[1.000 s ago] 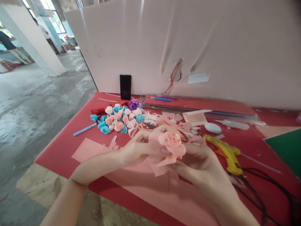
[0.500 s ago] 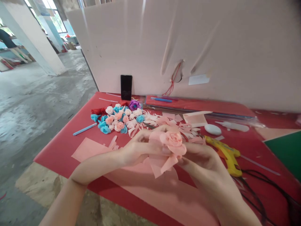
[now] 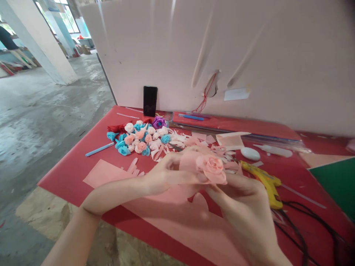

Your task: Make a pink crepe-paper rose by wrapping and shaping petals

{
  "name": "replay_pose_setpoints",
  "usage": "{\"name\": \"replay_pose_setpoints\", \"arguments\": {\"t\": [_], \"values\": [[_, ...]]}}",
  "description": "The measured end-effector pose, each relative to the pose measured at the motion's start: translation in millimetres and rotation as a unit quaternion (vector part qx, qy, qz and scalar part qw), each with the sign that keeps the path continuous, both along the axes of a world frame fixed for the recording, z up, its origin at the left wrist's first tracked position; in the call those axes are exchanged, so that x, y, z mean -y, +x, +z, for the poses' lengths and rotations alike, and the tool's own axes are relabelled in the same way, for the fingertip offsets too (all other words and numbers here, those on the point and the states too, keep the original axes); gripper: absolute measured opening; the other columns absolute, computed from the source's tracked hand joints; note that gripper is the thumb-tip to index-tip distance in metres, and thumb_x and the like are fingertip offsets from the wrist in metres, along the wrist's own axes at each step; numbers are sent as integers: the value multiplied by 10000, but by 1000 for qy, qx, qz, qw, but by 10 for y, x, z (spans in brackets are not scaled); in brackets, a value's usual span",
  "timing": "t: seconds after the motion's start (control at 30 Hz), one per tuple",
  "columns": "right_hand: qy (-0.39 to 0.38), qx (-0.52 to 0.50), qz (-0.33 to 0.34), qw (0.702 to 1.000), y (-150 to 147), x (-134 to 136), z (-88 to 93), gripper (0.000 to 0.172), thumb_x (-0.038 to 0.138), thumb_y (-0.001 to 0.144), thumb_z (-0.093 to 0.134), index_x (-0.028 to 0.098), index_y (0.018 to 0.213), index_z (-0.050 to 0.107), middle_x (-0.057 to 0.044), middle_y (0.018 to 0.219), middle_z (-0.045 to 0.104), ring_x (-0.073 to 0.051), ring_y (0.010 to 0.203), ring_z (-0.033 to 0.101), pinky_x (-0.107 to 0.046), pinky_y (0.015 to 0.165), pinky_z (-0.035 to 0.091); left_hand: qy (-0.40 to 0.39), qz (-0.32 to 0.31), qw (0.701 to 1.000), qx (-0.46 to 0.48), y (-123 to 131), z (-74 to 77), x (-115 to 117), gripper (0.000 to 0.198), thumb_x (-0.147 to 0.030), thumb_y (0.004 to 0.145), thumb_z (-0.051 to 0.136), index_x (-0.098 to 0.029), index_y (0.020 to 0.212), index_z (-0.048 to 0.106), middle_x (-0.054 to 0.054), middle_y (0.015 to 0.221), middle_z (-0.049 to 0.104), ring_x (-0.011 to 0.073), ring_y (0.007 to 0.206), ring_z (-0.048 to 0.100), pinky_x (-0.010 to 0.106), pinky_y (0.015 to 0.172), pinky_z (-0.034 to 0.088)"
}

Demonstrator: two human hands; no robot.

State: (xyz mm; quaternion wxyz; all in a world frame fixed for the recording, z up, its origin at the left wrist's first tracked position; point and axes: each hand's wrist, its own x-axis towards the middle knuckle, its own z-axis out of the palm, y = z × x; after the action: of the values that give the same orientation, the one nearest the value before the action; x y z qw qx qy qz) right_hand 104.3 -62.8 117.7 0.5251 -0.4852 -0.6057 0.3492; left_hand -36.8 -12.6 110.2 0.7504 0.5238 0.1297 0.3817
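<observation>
I hold a pink paper rose [image 3: 212, 167] above the red table [image 3: 69, 170] with both hands. My left hand [image 3: 166, 173] pinches the loose pink paper strip at the flower's left side. My right hand [image 3: 244, 207] grips the rose from below and from the right, fingers curled under its base. A pink paper sheet [image 3: 177, 218] lies under my hands.
A pile of small pink, white, blue and purple paper roses [image 3: 138, 138] lies at the far left, with paper scraps [image 3: 194, 142] beside it. A yellow glue gun [image 3: 263, 181] with black cables lies at the right. A black phone [image 3: 150, 101] leans on the white board. A blue pen [image 3: 99, 149] lies left.
The rose has shifted slightly right and its lower petals are tucked in closer. My right hand has turned further under the flower.
</observation>
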Motion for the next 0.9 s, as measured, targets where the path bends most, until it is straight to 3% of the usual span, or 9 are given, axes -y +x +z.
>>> {"name": "replay_pose_setpoints", "arguments": {"t": [0.1, 0.2, 0.27, 0.4, 0.6, 0.73, 0.9], "values": [[-4, -29, -45, 999, 3, 22, -25, 181, 215, 718, 685, 275, 548, 677, 35, 484, 586, -144, 490, 537, -254, 492, 466, 35, 16, 999, -21, 8, 2, 15, 152, -269, 738, 671, -197, 866, 712, 12, 842, 669, 165, 785, 619, 292, 709, 497], [-19, -51, -76, 996, 14, 46, -59, 189, 202, 700, 694, 270, 526, 665, 41, 474, 587, -135, 482, 539, -240, 474, 461, 159, 104, 981, -49, 15, 35, 30, 124, -268, 749, 680, -162, 805, 708, 64, 969, 675, 220, 1016, 584, 354, 907, 477], [-3, -48, -104, 993, 12, 59, -84, 176, 182, 679, 687, 252, 519, 661, 46, 469, 593, -122, 450, 521, -223, 431, 442, 247, 168, 952, -60, 18, 53, 34, 138, -271, 763, 691, -134, 772, 704, 95, 993, 671, 225, 1046, 576, 363, 950, 471], [64, -16, -137, 988, -17, 72, -132, 265, 145, 672, 641, 202, 428, 556, 61, 396, 484, -81, 360, 395, -198, 335, 332, 353, 236, 903, -71, 22, 59, 35, 154, -266, 821, 658, -120, 784, 691, 93, 907, 666, 204, 907, 614, 360, 827, 539], [107, -6, -126, 986, -56, 55, -158, 351, 104, 696, 641, 183, 409, 455, 73, 387, 377, -48, 355, 279, -169, 287, 193, 406, 288, 865, -65, 26, 15, 27, 139, -237, 837, 639, -160, 724, 667, 39, 811, 635, 167, 800, 620, 323, 740, 542], [146, 15, -115, 982, -27, 38, -179, 353, 63, 697, 624, 185, 416, 447, 71, 415, 393, -46, 356, 273, -170, 276, 180, 397, 289, 870, -44, 21, 14, 9, 173, -210, 821, 644, -182, 651, 637, 7, 785, 596, 148, 764, 605, 320, 705, 525], [171, 55, -74, 981, 32, 42, -204, 144, 125, 738, 680, 229, 644, 648, 48, 558, 600, -110, 459, 527, -210, 399, 432, 335, 225, 915, -4, -4, 60, -24, 261, -149, 813, 618, -180, 557, 578, -3, 752, 553, 126, 746, 576, 287, 665, 511]]}}
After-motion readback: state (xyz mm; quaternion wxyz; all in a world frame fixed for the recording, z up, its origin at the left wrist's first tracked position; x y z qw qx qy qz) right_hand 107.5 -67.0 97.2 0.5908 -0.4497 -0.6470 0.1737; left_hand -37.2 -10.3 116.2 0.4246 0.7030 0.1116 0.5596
